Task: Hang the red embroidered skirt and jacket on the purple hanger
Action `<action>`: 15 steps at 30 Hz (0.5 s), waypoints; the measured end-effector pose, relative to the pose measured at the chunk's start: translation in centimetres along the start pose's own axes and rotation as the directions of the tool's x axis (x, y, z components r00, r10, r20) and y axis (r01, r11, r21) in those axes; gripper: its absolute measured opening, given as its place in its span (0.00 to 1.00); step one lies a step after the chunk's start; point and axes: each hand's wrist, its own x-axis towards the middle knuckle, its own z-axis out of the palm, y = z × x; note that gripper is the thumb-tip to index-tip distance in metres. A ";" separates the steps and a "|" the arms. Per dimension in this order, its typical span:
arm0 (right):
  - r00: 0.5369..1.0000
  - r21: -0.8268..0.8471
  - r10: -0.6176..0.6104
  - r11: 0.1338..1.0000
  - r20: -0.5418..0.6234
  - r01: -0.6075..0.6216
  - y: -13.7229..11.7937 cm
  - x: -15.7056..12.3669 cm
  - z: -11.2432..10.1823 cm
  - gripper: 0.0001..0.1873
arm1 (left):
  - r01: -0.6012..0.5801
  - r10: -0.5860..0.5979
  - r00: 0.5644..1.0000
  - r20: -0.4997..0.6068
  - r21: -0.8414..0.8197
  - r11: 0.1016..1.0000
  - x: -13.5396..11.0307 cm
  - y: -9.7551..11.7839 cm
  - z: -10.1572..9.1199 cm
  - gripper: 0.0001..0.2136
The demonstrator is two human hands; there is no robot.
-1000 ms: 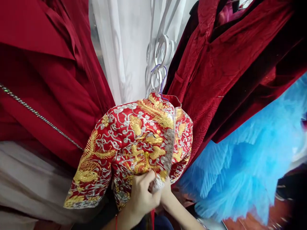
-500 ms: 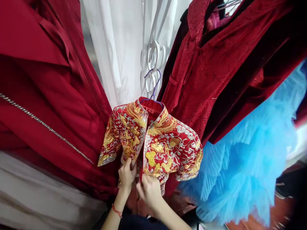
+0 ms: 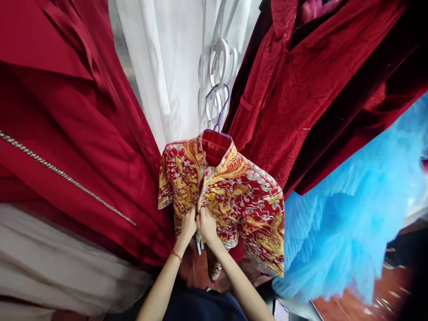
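Garments crowd the rail, and the embroidered jacket (image 3: 230,196) serves as landmark. Left of the jacket hangs a plain red robe (image 3: 76,133) crossed by a slanting silver chain trim (image 3: 67,176), with a pale beige cloth (image 3: 50,263) beneath it. Behind and above the jacket falls a white sheer curtain (image 3: 167,67), fronted by white scrollwork (image 3: 220,58) from which the purple hanger hook (image 3: 220,104) hangs.

The jacket, red with gold and silver dragon stitching, hangs upright straight ahead of the 2 hands, its long axis running vertically from the collar down to the hem. Both hands meet at the front opening, about mid-chest. The left hand (image 3: 187,225), with a red string at its wrist, pinches the left front edge; the right hand (image 3: 207,225) pinches the right front edge, touching the other hand. Neither is clearly nearer; both sit at the same seam, fingers closed on cloth. Whether a fastener lies between them cannot be told.

Right of the jacket hangs a dark red velvet garment (image 3: 301,98), and lower right, blue tulle (image 3: 344,223). No bench shows.
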 end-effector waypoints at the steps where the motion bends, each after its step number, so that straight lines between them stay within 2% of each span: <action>1: 0.999 -0.003 0.035 0.999 -0.010 -0.035 0.6 0.3 0.4 0.10 | 0.013 -0.013 1.000 0.020 -0.027 1.000 0.5 -0.3 0.1 0.08; 4: 0.998 0.003 0.058 0.998 -0.015 -0.058 2.9 1.0 0.7 0.12 | 0.084 -0.070 0.993 0.095 -0.162 0.983 1.7 -1.6 0.1 0.05; 7: 0.999 0.088 0.026 0.996 -0.027 -0.023 4.7 0.1 0.1 0.15 | 0.227 -0.207 0.974 0.097 -0.303 0.926 1.8 -3.5 -0.3 0.09; 9: 0.997 0.237 0.035 0.971 -0.065 -0.019 5.3 -1.0 -0.3 0.18 | 0.339 -0.333 0.939 0.085 -0.390 0.856 1.8 -4.9 -0.6 0.14; 11: 0.988 0.403 0.106 0.914 -0.116 -0.051 5.4 -2.1 -0.6 0.18 | 0.431 -0.441 0.893 0.092 -0.460 0.776 1.9 -6.0 -0.8 0.19; 15: 0.952 0.510 0.253 0.849 -0.170 -0.134 4.7 -3.0 -0.9 0.11 | 0.527 -0.542 0.829 0.136 -0.514 0.677 2.1 -6.6 -0.5 0.21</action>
